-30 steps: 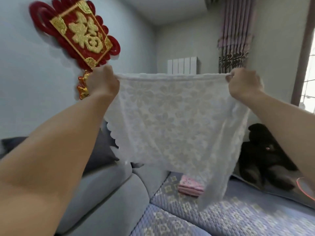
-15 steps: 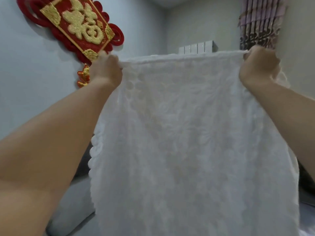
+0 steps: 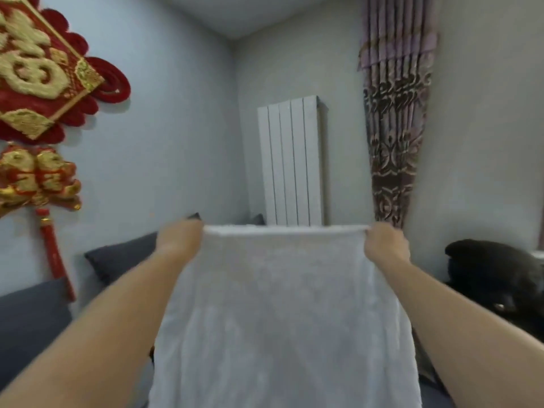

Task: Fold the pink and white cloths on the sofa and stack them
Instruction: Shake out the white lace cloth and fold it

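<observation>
A white cloth [image 3: 282, 313] is held up in the air by its top edge, stretched taut between both hands and hanging down in front of the person. The left top corner is gripped by the left hand [image 3: 180, 240], fingers curled round the fabric; the right top corner is pinched by the right hand [image 3: 386, 242]. Both arms are extended forward. Dark cushions [image 3: 123, 260] are seen on the left behind the cloth. A white radiator [image 3: 291, 160] and a patterned curtain [image 3: 394, 113] are seen on the far wall, a red and gold wall ornament [image 3: 38, 83] on the left, a dark object [image 3: 494, 269] at the right.
</observation>
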`<state>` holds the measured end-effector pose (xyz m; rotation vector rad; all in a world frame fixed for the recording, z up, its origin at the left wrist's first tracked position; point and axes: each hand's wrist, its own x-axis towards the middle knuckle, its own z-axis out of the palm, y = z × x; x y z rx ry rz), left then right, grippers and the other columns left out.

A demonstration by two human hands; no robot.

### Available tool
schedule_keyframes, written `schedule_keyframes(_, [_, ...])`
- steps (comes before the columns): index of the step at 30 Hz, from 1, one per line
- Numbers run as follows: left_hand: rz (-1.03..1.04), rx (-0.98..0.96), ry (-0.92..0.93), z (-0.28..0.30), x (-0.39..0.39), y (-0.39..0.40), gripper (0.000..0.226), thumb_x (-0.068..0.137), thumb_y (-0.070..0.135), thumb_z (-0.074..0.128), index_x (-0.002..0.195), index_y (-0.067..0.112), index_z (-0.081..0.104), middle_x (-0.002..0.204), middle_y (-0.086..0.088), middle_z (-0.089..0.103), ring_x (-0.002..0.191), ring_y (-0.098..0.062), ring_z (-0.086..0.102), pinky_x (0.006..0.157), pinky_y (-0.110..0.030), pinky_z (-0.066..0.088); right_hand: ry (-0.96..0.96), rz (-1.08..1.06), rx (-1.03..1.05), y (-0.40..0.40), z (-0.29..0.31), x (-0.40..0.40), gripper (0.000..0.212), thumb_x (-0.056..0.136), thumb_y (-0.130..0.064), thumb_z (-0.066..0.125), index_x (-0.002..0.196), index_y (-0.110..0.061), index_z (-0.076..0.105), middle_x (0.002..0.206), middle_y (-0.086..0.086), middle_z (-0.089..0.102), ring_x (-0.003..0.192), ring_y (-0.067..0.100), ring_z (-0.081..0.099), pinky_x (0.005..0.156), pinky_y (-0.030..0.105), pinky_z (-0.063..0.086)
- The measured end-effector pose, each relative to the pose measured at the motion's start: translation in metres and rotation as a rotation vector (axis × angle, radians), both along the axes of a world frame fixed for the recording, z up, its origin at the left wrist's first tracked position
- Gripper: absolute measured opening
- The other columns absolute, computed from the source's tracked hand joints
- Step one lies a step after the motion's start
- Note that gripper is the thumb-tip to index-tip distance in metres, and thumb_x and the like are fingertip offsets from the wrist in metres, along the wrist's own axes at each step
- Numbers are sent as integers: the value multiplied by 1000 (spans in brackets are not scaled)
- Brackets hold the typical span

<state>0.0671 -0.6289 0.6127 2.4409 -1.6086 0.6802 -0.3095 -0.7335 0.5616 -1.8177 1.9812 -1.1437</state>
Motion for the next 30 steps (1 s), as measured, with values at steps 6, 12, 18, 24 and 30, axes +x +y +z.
schedule_keyframes(6, [-197, -561, -81, 171, -26, 5, 22, 96, 17, 44, 104, 11, 63, 106, -27, 65, 93, -48, 63, 76, -45, 47, -244, -69, -503, 18, 165, -66, 29, 95, -38, 55, 98, -15, 72, 97, 16, 70, 97, 36, 67, 82, 39, 51])
schedule_keyframes(12, [-340, -513, -37, 143, -24, 49, 30, 100, 40, 49, 98, 13, 62, 101, -22, 66, 88, -44, 61, 70, -42, 41, -227, 45, -418, 106, 136, -93, 38, 96, -29, 60, 62, -13, 53, 63, 0, 46, 65, 22, 43, 58, 32, 35])
schedule_keyframes(18, [-414, -45, 73, -29, 10, 103, 30, 96, 40, 56, 90, 13, 67, 102, -20, 71, 93, -41, 66, 77, -41, 51, 81, 139, -139, 155, -28, -101, 31, 99, -33, 59, 74, -16, 63, 73, 9, 59, 75, 30, 54, 69, 37, 39])
schedule_keyframes(24, [-452, 366, 328, -255, 6, 155, 31, 89, 30, 73, 112, 9, 71, 116, -14, 69, 108, -32, 64, 81, -33, 44, 224, 192, 98, 197, -207, -112, 13, 96, -21, 64, 87, -17, 72, 80, 7, 66, 82, 30, 63, 72, 34, 41])
schedule_keyframes(30, [-408, 600, 726, -425, -24, 190, 55, 87, 1, 53, 104, 52, 45, 102, 7, 26, 84, -26, 45, 67, -34, 49, 369, 241, 430, 196, -358, -144, 17, 99, -30, 60, 86, -21, 68, 88, 7, 68, 83, 31, 64, 71, 37, 47])
